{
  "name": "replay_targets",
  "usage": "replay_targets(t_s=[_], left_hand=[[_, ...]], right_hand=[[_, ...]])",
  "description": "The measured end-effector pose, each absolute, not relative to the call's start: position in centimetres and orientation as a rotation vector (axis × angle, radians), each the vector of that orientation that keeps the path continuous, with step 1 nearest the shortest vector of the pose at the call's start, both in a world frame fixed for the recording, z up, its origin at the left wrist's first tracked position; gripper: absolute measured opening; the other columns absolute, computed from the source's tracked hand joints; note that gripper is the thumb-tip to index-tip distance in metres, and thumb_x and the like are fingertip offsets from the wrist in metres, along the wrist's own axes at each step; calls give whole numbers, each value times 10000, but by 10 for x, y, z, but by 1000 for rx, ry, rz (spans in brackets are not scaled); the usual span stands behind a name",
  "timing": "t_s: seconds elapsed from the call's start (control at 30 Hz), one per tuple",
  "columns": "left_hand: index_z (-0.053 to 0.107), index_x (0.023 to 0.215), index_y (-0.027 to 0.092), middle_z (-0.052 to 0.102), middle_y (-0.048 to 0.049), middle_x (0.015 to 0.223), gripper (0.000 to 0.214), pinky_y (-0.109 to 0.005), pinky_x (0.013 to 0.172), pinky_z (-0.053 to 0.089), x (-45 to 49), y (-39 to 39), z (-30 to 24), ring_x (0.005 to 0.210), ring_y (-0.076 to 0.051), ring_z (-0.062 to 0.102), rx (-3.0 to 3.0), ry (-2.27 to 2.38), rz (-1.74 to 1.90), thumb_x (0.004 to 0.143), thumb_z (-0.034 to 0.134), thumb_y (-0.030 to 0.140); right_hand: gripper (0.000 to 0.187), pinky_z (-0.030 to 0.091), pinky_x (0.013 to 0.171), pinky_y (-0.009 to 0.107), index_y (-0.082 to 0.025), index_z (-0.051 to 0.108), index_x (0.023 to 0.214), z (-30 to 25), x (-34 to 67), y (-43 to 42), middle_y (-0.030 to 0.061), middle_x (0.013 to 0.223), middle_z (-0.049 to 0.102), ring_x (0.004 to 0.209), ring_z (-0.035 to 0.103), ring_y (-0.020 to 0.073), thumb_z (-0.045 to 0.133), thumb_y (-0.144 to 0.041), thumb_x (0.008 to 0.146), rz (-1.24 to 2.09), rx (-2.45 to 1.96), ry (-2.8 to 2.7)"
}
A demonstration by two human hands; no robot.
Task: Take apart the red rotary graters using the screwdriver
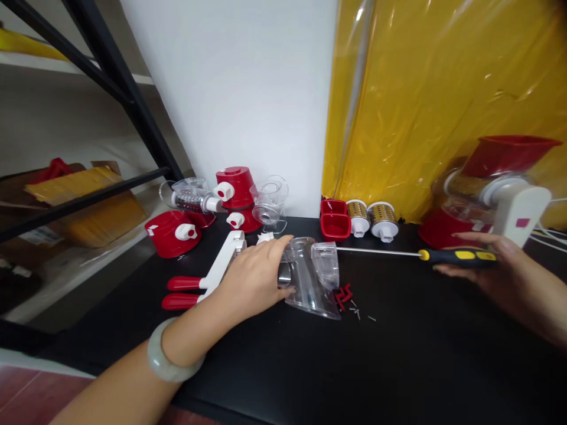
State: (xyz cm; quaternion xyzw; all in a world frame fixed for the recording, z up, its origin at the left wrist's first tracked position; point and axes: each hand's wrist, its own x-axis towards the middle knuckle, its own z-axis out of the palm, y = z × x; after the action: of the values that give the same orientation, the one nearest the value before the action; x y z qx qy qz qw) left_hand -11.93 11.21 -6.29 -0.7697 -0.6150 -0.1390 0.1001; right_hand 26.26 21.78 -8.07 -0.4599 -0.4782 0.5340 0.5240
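My left hand [257,271], with a pale bangle at the wrist, grips one end of a clear plastic grater housing [308,283] lying on the black table. Beyond the hand lie white crank arms with red handles [181,301]. On the right, my right hand [505,268] holds a screwdriver [456,257] by its black and yellow handle, fingers loosely around it. Its long shaft points left and its tip meets the housing's right end, where the exact contact is hidden. Small red plastic parts [343,296] and several screws [357,311] lie just beside the housing.
Red bases [172,234] and clear housings [270,198] stand at the back left. Red trays [335,226] and grater drums [383,219] sit at the back middle. An assembled rotary grater [478,195] stands behind my right hand. A black-framed shelf [110,71] rises on the left.
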Motion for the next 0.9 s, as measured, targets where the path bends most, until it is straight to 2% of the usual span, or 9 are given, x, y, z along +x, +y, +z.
replay_targets(t_s=[0.07,0.13,0.23,0.37,0.5,0.57,0.63,0.77,0.9], left_hand=[[329,1415,219,558,-122,1346,879,-466,950,484,-119,111,-62,1188,-318,568,-2270,-1816,-399,682,775,410],[327,1417,221,558,-120,1346,880,-466,949,481,-119,111,-62,1188,-319,567,-2268,-1823,-393,682,776,402],[329,1417,221,563,-118,1340,884,-463,953,479,-119,111,-62,1191,-318,567,-2269,-1842,-398,677,778,403],[331,1417,212,556,-126,1351,884,-460,961,478,-120,112,-62,1199,-315,564,-2269,-1852,-386,679,772,419],[327,1419,212,564,-130,1338,882,-463,954,483,-119,112,-62,1191,-319,568,-2267,-1843,-380,683,769,412],[329,1416,217,562,-129,1341,876,-462,951,485,-119,111,-61,1194,-320,567,-2273,-1834,-392,684,769,408],[332,1415,219,560,-131,1345,869,-462,947,488,-118,111,-60,1194,-321,567,-2279,-1825,-401,687,767,407],[332,1416,207,567,-139,1333,882,-467,949,487,-119,111,-61,1185,-324,574,-2276,-1832,-393,681,773,413],[335,1416,212,572,-138,1326,902,-468,954,485,-119,112,-62,1177,-325,580,-2271,-1852,-391,664,786,421]], right_hand=[[590,515,433,286,-233,652,919,-85,266,221,64,685,659,516,590,187,601,-758,657,1222,-1266,-1254],[573,420,352,214,-227,654,903,-86,268,221,28,615,600,443,502,129,603,-750,672,1102,-1398,-1343],[532,459,439,136,-267,654,906,-79,262,216,-8,729,602,557,536,94,795,-624,538,1050,-1348,-1273],[718,549,655,145,-329,647,981,-70,253,210,-19,968,651,786,626,130,915,-338,315,1197,-1170,-1055],[560,571,776,245,-306,639,1016,-77,256,215,28,1036,690,920,658,197,843,-405,504,1311,-1080,-1071],[431,582,683,288,-262,640,956,-82,259,220,63,897,708,785,674,212,709,-570,663,1351,-1152,-1131],[472,530,493,272,-222,623,832,-85,261,221,74,698,672,561,611,187,572,-683,742,1332,-1301,-1211],[421,428,408,189,-217,586,750,-81,258,215,0,554,541,470,465,110,714,-609,667,1265,-1318,-1246],[614,537,598,201,-320,597,1033,-79,257,212,-11,741,636,671,616,148,877,-389,491,1305,-1164,-1189]])
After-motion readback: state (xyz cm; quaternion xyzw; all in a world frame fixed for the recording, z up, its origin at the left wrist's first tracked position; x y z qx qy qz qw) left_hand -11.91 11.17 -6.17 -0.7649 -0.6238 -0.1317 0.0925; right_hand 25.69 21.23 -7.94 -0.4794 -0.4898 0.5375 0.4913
